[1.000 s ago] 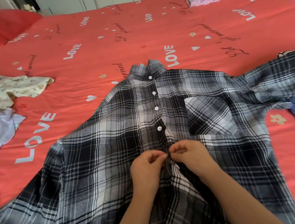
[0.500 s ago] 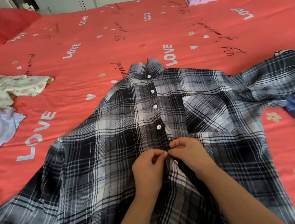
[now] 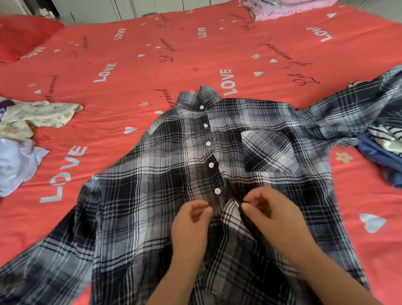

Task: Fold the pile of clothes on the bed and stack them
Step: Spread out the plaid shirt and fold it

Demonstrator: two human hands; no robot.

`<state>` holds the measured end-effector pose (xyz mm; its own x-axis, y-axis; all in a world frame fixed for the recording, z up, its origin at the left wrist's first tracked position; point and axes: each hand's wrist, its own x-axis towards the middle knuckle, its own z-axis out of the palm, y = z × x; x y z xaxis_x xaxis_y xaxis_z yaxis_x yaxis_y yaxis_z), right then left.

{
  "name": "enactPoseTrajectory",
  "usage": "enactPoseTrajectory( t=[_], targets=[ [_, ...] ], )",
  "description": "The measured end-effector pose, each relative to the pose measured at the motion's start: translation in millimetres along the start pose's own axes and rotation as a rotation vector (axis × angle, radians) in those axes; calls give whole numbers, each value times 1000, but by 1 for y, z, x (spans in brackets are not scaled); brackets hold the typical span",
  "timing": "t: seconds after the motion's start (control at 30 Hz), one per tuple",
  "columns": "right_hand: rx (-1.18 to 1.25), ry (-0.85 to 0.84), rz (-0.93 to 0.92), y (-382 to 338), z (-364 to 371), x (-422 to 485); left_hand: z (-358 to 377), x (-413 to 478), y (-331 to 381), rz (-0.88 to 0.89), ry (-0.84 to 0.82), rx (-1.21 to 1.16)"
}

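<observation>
bed [image 3: 186, 56]: red sheet, everything's lying on it. It's soft, so if you drag cloth across instead of lifting, it'll prob bunch up underneath.

shirt [image 3: 150, 193]: the checked one, flat on its back right in front of you, collar pointing away, sleeves spread out. It's done up from the collar to just above your hands and open below that. Main risk imo: fold it w/ the bottom loose, the two fronts slide apart and the fold goes lopsided.

right sleeve [image 3: 361, 104]: runs out over the pile on your right [image 3: 394, 150], the striped + blue stuff. Yank it in fast and you could pull those bits along w/ it.

left sleeve [image 3: 35, 276]: heads toward the near edge, partly out of shot. Can't tell if it hangs off the bed. If it does, its weight could tug the body crooked.

pile on your left [image 3: 11, 135]: loose, unfolded, well apart from the shirt. No finished stack that I can see, so you're prob early on.

right hand [image 3: 271, 214]: fingers curled, tips right at the edge of the front flap. Can't tell if you're pinching it or just touching.

left hand [image 3: 191, 223]: fingers loosely curled, no cloth in them afaict, just beside the opening.

last done button [image 3: 217, 191]: sits just above the gap btw your hands. Miss a hole on the next one and the front puckers.
</observation>
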<state>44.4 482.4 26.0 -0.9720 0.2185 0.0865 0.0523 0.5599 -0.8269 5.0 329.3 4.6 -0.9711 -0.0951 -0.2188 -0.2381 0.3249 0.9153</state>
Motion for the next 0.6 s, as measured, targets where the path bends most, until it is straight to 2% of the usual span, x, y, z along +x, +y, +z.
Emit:
enactPoseTrajectory(
  t=[0.1,0.17,0.23,0.33,0.43,0.53,0.6],
  targets=[
    [-180,-148,-149,0,-15,-52,-11,-45,-16,206,-25,212],
    [-396,-294,-173,7,-11,-81,-13,-67,-31,323,-110,373],
    [-572,-312,-256,20,1,-94,-16,-78,-43,383,-222,530],
    [-505,-242,-261,20,0,-98,-21,-90,-46,426,-319,573],
    [-392,-206,-172,6,-25,-96,-27,-101,-49,408,-300,566],
    [-532,-273,-204,1,-51,-97,-35,-110,-53,366,-270,621],
    [-540,-343,-202,1,-54,-100,-35,-113,-55,364,-236,638]
  ],
)
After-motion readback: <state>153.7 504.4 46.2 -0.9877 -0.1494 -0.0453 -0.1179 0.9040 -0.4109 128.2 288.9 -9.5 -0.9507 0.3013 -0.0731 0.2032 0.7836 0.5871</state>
